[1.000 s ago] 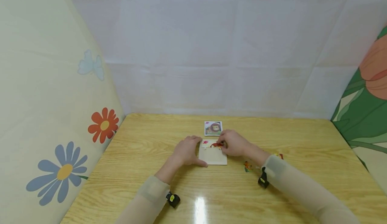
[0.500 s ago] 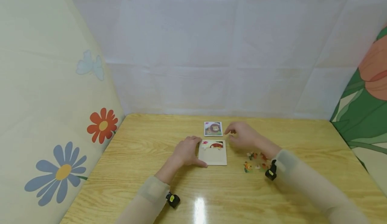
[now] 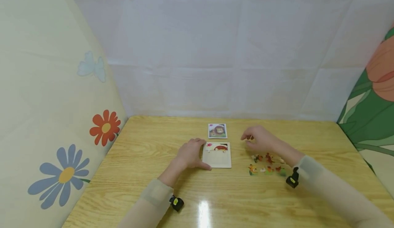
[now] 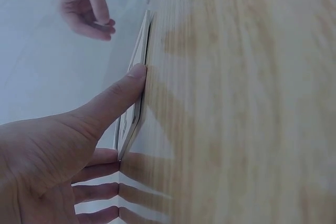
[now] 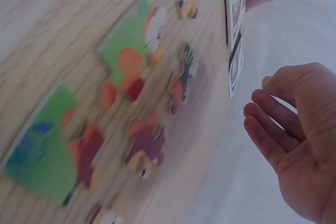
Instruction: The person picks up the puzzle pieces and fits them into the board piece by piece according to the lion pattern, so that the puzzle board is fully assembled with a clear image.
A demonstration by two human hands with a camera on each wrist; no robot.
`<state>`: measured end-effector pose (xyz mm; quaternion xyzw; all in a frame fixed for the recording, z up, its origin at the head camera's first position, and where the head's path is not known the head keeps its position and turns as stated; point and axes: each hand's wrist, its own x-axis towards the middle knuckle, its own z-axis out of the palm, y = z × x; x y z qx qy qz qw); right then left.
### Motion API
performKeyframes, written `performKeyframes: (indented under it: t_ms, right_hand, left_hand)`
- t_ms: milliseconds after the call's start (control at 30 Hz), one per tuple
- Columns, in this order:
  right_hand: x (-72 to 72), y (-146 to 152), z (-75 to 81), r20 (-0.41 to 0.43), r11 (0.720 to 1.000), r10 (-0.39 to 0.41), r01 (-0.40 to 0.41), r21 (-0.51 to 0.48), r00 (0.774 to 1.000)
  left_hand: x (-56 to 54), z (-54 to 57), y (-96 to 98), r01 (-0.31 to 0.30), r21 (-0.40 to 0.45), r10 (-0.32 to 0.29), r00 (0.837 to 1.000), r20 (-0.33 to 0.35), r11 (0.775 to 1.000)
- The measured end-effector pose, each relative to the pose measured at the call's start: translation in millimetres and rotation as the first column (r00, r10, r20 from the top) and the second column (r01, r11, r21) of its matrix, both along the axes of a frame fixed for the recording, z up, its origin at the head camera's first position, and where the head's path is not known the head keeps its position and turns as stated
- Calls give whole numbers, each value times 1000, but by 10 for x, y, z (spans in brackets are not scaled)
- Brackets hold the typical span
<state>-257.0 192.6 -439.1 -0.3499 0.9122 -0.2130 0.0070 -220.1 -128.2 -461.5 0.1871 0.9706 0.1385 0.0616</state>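
A square puzzle board lies on the table, its far strip filled with pieces and its near part bare. My left hand holds the board at its left side, thumb at the near corner and fingers at the far corner. In the left wrist view the thumb of my left hand lies along the board's edge. My right hand hovers beyond the loose puzzle pieces, fingers loosely bent. Nothing sits between the fingers of my right hand in the right wrist view.
Beyond the board lies a reference card with a lion picture. In the right wrist view, several loose pieces, such as a green corner piece, lie spread on the wooden table. White cloth hangs behind the table.
My right hand has let go of a piece at the board's far right corner and moved right, uncovering more loose pieces. My left hand has stayed in place.
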Motion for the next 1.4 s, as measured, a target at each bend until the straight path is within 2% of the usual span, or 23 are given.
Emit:
performKeyframes:
  t_ms: [333,567,733,1000,1200,1400]
  right_hand:
    - [249,366,-56,20,990,98,-99,102,995]
    - [408,392,-99,14,981,124,-125,150,992]
    - [432,346,-117,-36,974,141,-132,182,989]
    - [431,352,-134,-12,976,129,-125,179,992]
    - [398,366,-164,-42,976,150,-141,168,988]
    - [385,353,-196,-64,980,132,-120,161,989]
  left_hand:
    - [4,-1,-3,1,-5,-1,1000,0,1000]
    - [-4,-1,-9,2,-5,-2,1000,-4,1000]
    - [-5,4,-10,2,-2,-2,1000,-5,1000]
    - [-2,-10,-4,10,9,-10,1000,-3,1000]
    - [0,-1,-2,8,3,-8,1000,-4,1000]
    - [3,-7,-10,5,7,-5,1000,-3,1000]
